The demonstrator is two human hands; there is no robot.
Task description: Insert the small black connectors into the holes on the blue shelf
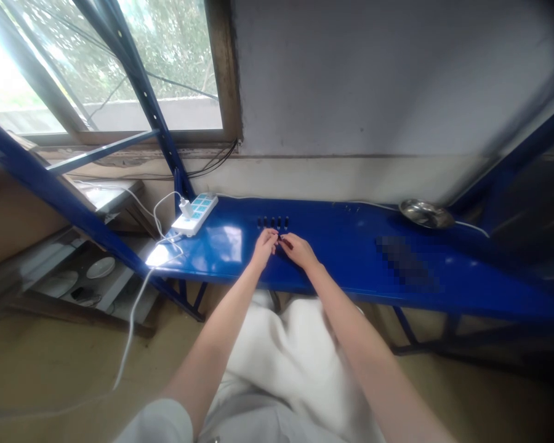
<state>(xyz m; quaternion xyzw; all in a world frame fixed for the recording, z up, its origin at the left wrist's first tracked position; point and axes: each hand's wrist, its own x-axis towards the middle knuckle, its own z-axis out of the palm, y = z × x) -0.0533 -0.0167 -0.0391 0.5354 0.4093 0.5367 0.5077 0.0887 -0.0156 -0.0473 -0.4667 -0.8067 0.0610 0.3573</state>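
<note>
Over the blue shelf surface (332, 246), my two hands almost meet at the fingertips. My right hand (299, 250) is closed on a small dark reddish-brown piece (287, 244), too small to identify. Beside it on the left, my left hand (264, 246) has its fingers bent and pinched together against the near end of that piece; what lies between them I cannot make out. Just beyond my fingers stand several small dark cylinders (272, 222) in a row, each with a lighter lower end.
A white power strip (195, 215) with a plug and white cable lies at the left. Toward the back right sits a shiny metal bowl (425, 213), with a blurred-out dark patch (406, 263) in front. A few tiny bits (351, 209) lie near the wall. Blue posts (138, 80) rise at the left.
</note>
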